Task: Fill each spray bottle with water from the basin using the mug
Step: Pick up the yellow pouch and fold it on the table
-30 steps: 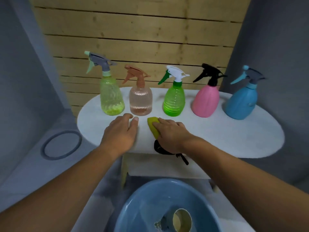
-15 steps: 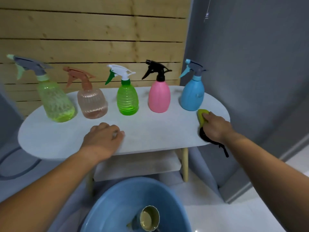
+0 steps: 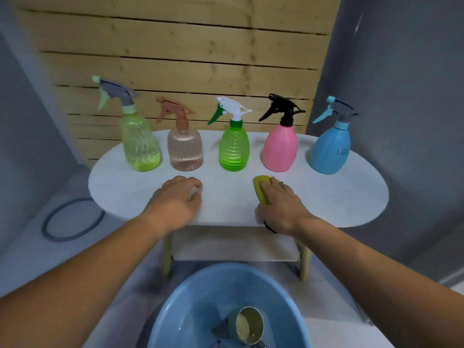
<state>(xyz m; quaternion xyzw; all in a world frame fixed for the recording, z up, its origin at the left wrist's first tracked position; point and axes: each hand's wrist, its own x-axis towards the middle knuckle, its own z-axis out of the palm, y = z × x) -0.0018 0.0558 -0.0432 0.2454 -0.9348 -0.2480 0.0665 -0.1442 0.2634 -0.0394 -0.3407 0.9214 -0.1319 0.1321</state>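
Lighting: dim, cool, diffuse. Shadows: soft, beside spray bottles (image 3: 234,149) on table (image 3: 351,204). Focus: slightly soft throughout; forearms (image 3: 75,285) smeared. Distortion: wooden planks (image 3: 175,59) bow towards edges.

- Behind the worktop (image 3: 351,197) stands a wall of pale wooden planks (image 3: 175,46), laid level, with knots and dark seams showing.
- Grey walls close in on both sides, the left wall (image 3: 30,121) and the right wall (image 3: 401,96).
- The worktop is white and oval, on light wooden legs (image 3: 167,257), with a white lower shelf (image 3: 233,244) beneath.
- On the pale floor (image 3: 22,252), off the worktop's left end, lies a grey ring (image 3: 45,226).
- The light is soft and dim.
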